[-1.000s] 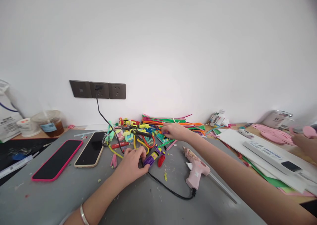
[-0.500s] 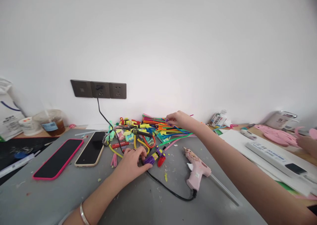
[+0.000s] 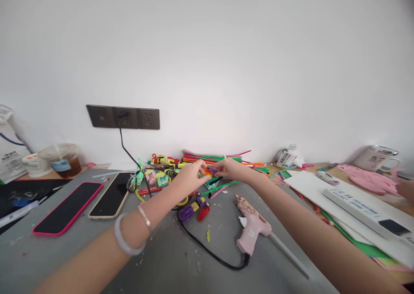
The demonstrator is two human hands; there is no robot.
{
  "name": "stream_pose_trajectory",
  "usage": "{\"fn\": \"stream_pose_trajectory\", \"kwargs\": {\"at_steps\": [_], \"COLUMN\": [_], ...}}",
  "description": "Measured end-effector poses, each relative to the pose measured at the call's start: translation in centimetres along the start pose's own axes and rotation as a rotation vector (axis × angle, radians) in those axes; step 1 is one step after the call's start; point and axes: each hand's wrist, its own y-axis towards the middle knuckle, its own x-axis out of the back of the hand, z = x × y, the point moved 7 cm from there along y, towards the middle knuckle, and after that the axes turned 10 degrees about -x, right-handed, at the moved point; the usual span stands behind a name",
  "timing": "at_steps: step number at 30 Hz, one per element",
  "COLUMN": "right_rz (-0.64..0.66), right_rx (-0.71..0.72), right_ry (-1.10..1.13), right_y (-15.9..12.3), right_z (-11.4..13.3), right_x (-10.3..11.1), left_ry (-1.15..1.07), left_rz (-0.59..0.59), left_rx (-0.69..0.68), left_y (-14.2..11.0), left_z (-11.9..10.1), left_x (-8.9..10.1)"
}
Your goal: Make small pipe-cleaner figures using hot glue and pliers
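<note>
Head view: your left hand [image 3: 194,174] and right hand [image 3: 227,169] reach the pipe cleaners [image 3: 211,156] at the worktop's [image 3: 164,259] back, fingers bent; whether either grip has clenched any, you cannot tell. The hot-glue gun [image 3: 252,227] lies nearer you.

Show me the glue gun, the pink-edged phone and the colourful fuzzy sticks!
Glue gun [image 3: 255,226]: head view, on its pink body.
Pink-edged phone [image 3: 68,208]: head view, on its dark screen.
Fuzzy sticks [image 3: 194,156]: head view, near the bundle's left end.
</note>
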Motion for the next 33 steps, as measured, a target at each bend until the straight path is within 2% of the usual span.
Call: {"fn": "stream_pose_trajectory", "kwargs": {"at_steps": [4, 7, 12, 17, 21, 25, 27, 31, 33], "right_rz": [-0.032, -0.094, -0.22, -0.216, -0.191, -0.171, -0.159, -0.128, -0.116], "right_rx": [0.028, 0.029, 0.034, 0.014, -0.031, -0.069, -0.085, -0.114, -0.125], "right_ry": [0.052, 0.074, 0.086, 0.114, 0.164, 0.193, 0.204, 0.226, 0.22], "right_y": [0.0, -0.1, -0.7, -0.9, -0.4, 0.2, 0.3, 0.3, 0.3], "right_z": [-0.1, -0.4, -1.1, -3.3, -5.9, -7.6, -8.0, -8.2, -8.0], "right_x": [0.2, 0.7, 1.0, 0.3, 0.3, 0.6, 0.6, 0.2, 0.1], "left_ry": [0.029, -0.002, -0.089, -0.183, -0.261, -0.306, -0.321, -0.376, -0.449], "left_rz": [-0.009, -0.012, -0.063, -0.083, -0.094, -0.16, -0.266, -0.577, -0.681], "left_rx": [-0.043, -0.074, -0.091, -0.088, -0.071, -0.039, -0.043, -0.05, -0.049], "left_y": [4.5, 6.2, 7.0, 6.8, 5.8, 4.0, 2.7, -0.9, -2.8], "left_z": [0.2, 0.5, 1.0, 1.0, 1.1, 1.1, 0.9, 0.8, 1.1], "left_x": [-1.8, -2.8, -2.9, -1.5, 1.7, 6.9, 10.2, 16.9, 19.0]}}
